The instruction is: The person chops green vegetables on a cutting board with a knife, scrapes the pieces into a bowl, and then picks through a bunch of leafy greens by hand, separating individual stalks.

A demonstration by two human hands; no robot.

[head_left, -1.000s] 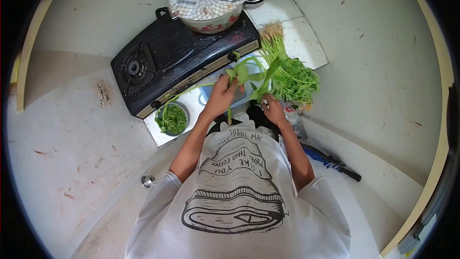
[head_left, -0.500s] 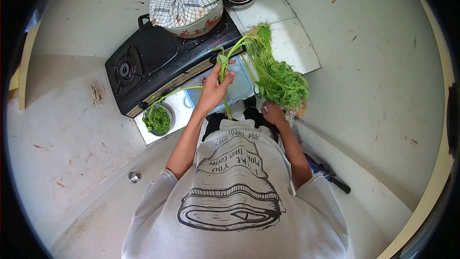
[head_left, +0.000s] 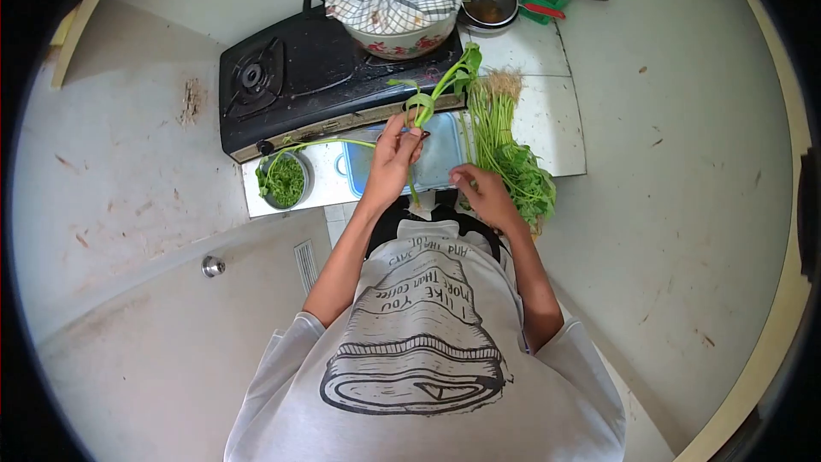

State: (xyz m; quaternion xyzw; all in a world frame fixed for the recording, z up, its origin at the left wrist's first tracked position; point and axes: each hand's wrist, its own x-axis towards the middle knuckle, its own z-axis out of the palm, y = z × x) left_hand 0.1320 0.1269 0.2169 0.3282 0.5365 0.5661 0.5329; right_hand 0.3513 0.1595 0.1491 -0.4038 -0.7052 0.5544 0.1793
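My left hand (head_left: 395, 158) is closed around several green stems (head_left: 421, 111) with a few leaves, held above a blue-rimmed translucent tray (head_left: 441, 150). One long stem reaches left from it toward a round bowl (head_left: 304, 188) of cut greens (head_left: 284, 180). My right hand (head_left: 486, 195) hovers at the tray's right edge, its thumb and fingertips close together; whether something small is between them is hidden. Beside it lies a large bunch of leafy greens (head_left: 523, 173), roots pointing to the back.
A black gas stove (head_left: 308, 60) stands behind the tray, with a cloth-covered floral pot (head_left: 402, 41) on it. Right of that are a small pan (head_left: 489, 13) and a green basket (head_left: 540, 0) with utensils and a red handle.
My right hand has risen from beside the leafy bunch and moved left to the tray's edge. My left hand still holds the stems. The camera view has shifted.
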